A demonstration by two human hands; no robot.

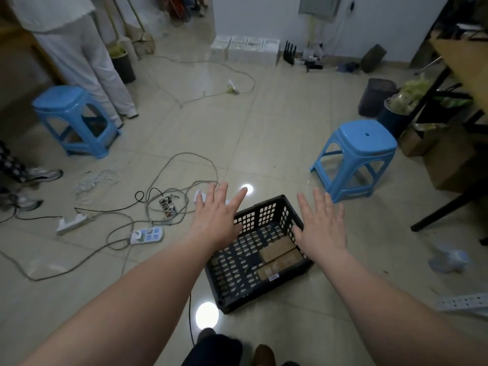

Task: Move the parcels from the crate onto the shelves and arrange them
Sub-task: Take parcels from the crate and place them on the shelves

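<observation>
Reaching out over the black crate [250, 295], the left hand [215, 220] and right hand [320, 225] are held palm-down with fingers straight and spread, gripping nothing. The left hand hangs above the crate's far-left corner and the right hand above its right wall. Whether either touches the rim cannot be told. The crate stands on the tiled floor [264, 141] just ahead of the person's feet. Inside it, brown cardboard parcels [277, 248] lie flat in the near-right part, and one carries a white label. The wide, two-handed pose probably prepares a grasp from both sides, so the flat parcels lift level. No shelves can be identified with certainty. Power strips [148, 235] and loose cables lie to the left and a blue stool [364, 143] stands beyond on the right. Both are likely obstacles when carrying.
</observation>
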